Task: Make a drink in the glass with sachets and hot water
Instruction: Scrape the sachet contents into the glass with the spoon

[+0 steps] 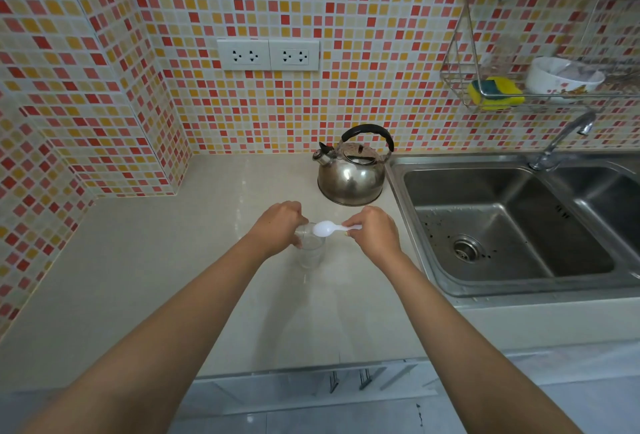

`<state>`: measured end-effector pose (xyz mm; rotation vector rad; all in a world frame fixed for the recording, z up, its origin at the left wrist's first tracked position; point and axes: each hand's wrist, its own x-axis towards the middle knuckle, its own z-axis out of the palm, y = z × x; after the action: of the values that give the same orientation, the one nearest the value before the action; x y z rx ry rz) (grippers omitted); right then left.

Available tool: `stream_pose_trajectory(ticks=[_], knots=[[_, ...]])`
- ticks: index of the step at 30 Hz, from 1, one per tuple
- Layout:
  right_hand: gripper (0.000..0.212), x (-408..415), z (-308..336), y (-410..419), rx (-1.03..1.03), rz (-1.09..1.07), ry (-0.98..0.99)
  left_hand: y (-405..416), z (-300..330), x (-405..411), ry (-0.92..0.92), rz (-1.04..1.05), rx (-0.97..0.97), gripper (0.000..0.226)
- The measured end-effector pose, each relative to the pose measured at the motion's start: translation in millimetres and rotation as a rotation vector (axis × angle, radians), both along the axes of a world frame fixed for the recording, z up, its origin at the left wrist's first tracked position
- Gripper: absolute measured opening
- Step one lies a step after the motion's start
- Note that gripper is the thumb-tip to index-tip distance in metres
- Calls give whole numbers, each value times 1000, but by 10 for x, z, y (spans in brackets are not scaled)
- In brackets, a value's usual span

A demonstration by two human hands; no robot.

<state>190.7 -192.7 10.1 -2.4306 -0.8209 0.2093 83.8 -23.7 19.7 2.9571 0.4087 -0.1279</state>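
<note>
On the desk (173, 260), near the steel kettle (351, 173), stands the clear glass (311, 250); left hand (278, 224) grips its rim, right hand (374, 231) fingers pinch a white plastic spoon (329, 228) over it.

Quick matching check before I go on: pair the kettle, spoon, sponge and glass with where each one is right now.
Things:
1. kettle
2. spoon
3. sponge
4. glass

Places:
A. in the wire rack on the wall
B. held by the right hand
C. on the counter, steadied by the left hand
D. on the counter beside the sink

Pairs: 1-D, 2-B, 3-A, 4-C
</note>
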Motion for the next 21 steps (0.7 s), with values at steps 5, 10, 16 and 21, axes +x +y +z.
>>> stream_pose_trajectory(ticks=[5, 10, 16, 21], knots=[[20, 0, -40, 23, -9, -11, 9, 22, 18, 74, 55, -33, 26, 43], [20, 4, -55, 24, -22, -1, -10, 24, 56, 138, 100, -78, 99, 33], [21, 9, -38, 20, -54, -2, -37, -29, 56, 195, 156, -232, 360, 25], [23, 10, -21, 10, -73, -16, -29, -103, 82, 260, 185, -364, 547, 17]])
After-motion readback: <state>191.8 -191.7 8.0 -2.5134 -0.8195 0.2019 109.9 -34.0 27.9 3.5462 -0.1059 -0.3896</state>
